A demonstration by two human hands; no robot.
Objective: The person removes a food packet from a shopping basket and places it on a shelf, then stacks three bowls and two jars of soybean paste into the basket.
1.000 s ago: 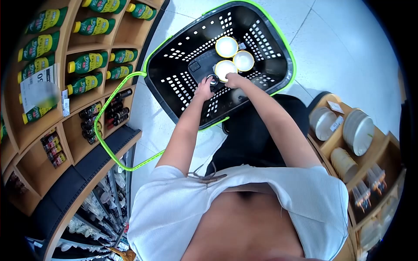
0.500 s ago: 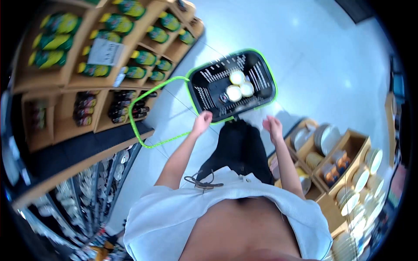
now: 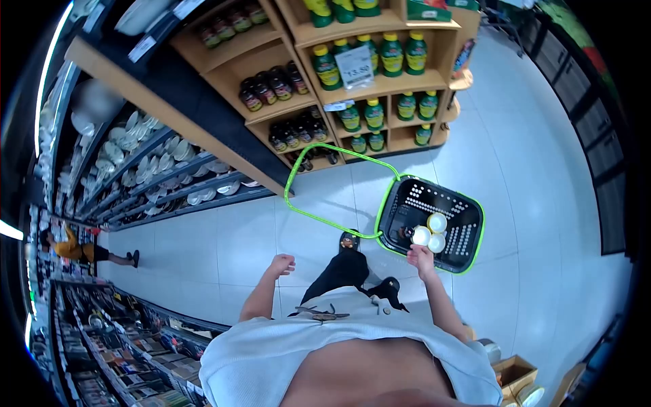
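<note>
A black shopping basket [image 3: 468, 203] with a lime-green rim stands on the floor, its long green handle [image 3: 342, 225] swung out to the left. Three round tubs with pale lids [image 3: 437, 222] are grouped inside, beside a small dark jar [image 3: 407, 232]. My right hand [image 3: 421, 259], fingers curled and nothing visible in them, overlaps the basket's near edge in this view. Off to the left, my left hand [image 3: 282, 264] hangs over the floor with its fingers curled in and empty, apart from the handle.
Ahead, a wooden shelf [image 3: 380, 88] holds green bottles with yellow labels, a price sign [image 3: 354, 68] and dark jars. Racks of dishes [image 3: 156, 163] line the left. Farther down the aisle is a person in yellow [image 3: 71, 247]. Wooden bins [image 3: 514, 370] stand at lower right.
My view and body have turned left, so the shelf and basket appear farther right. My right hand now overlaps the basket's edge; my left hand appears farther from it. My feet have come into view.
</note>
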